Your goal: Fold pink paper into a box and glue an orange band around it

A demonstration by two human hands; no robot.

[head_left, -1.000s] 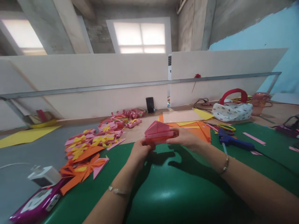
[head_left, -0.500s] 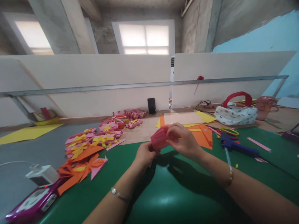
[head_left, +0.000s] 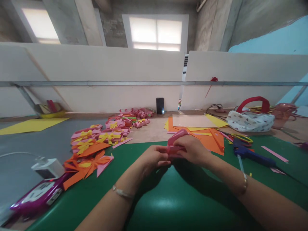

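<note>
A folded pink paper piece (head_left: 176, 137) is held between both hands, just above the green mat (head_left: 154, 205). My left hand (head_left: 157, 158) grips its left end, fingers closed on it. My right hand (head_left: 193, 148) pinches it from the right, with a raised pink flap showing over the fingers. Part of the paper is hidden behind the fingers. Beyond the hands lie orange paper sheets (head_left: 215, 141). To the left is a heap of pink folded paper pieces with yellow paper flowers (head_left: 109, 137), and nearer me an orange paper flower (head_left: 90, 165).
A blue glue gun (head_left: 252, 155) lies at right beside yellow-handled scissors (head_left: 243, 138) and a pink strip (head_left: 274, 153). Behind them stand a patterned bag (head_left: 250, 121) and a pink jug (head_left: 284, 115). A phone (head_left: 160, 106) leans on the board. At left lies a purple power strip (head_left: 39, 195) with a white plug (head_left: 48, 168).
The pink paper has been turned and folded between my hands, a flap now standing up. My left hand's fingers have come round toward the front. The camera view has shifted slightly.
</note>
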